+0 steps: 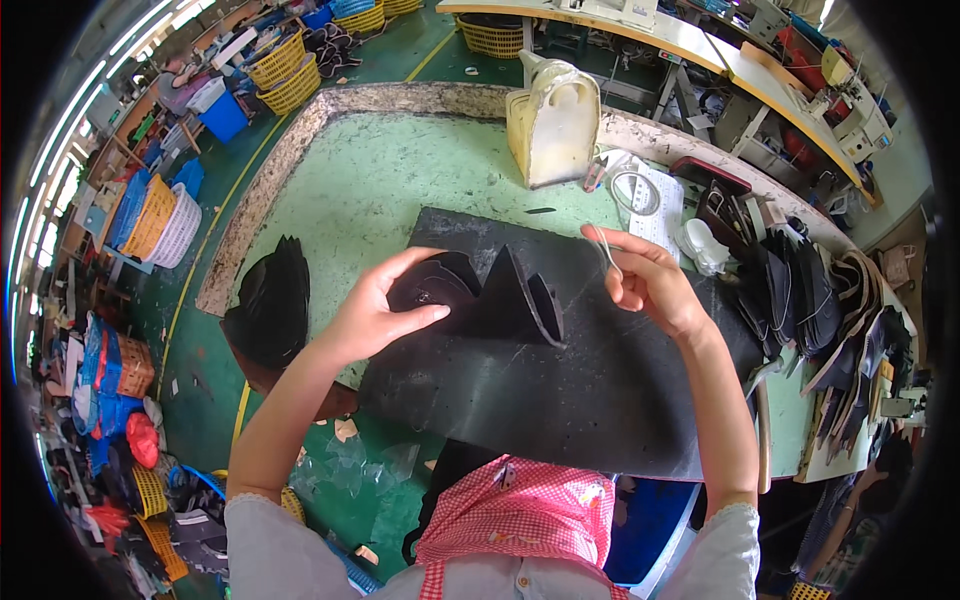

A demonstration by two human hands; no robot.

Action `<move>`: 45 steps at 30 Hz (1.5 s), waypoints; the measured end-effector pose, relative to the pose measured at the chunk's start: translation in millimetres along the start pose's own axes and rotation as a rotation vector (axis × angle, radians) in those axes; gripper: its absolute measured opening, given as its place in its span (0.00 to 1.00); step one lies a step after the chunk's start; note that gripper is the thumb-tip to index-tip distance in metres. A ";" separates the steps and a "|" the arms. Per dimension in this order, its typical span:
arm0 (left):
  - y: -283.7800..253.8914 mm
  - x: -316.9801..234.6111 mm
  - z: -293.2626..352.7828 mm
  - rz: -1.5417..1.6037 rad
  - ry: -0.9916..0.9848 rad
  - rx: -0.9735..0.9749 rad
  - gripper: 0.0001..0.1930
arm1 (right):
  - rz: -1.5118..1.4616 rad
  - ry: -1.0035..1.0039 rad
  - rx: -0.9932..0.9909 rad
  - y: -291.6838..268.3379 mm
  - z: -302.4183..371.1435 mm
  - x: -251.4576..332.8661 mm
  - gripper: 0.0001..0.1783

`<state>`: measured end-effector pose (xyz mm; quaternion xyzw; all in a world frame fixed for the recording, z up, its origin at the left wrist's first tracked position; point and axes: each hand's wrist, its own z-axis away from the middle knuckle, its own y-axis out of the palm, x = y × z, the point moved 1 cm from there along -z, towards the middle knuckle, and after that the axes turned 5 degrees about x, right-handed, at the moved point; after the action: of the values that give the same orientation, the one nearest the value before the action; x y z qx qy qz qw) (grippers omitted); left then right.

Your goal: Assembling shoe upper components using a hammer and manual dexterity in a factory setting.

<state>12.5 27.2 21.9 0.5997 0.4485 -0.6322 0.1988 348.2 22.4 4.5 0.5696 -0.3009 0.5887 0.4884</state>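
My left hand (372,308) is closed on black cut pieces (430,284), its thumb on top of them. They look like stacked leather or shoe-upper parts. Beside the thumb, one folded black piece (520,303) stands up in pointed peaks; whether it joins the held pieces I cannot tell. Both are over a large black board (610,390) on the green table. To the right, my right hand (648,282) is raised above the board with a thin pale band (606,248) looped at its fingers.
A cream machine-like block (556,125) stands at the table's back. A roll of tape (636,192) lies by a white sheet. Bundled black pieces (795,295) line the right side; another black stack (268,305) is at the left. A raised rim (250,215) borders the table (370,165).
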 end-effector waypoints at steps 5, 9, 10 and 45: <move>5.8 -9.8 0.0 -0.160 -0.011 0.092 0.16 | 0.655 -0.193 0.069 45.2 24.3 43.9 0.37; 16.0 -22.2 -0.1 -0.201 0.024 0.113 0.13 | 1.170 -0.420 0.037 75.2 34.8 73.5 0.49; 18.3 -24.6 -0.2 -0.230 0.043 0.115 0.13 | 1.264 -0.298 0.051 79.0 34.7 78.0 0.50; 71.6 -8.0 -4.4 0.151 0.010 -0.155 0.15 | 0.300 -0.236 0.052 31.1 53.6 -28.9 0.38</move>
<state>73.1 -8.7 6.5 0.6179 0.4505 -0.5757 0.2895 336.1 -43.8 -8.0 0.5957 -0.4223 0.5918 0.3415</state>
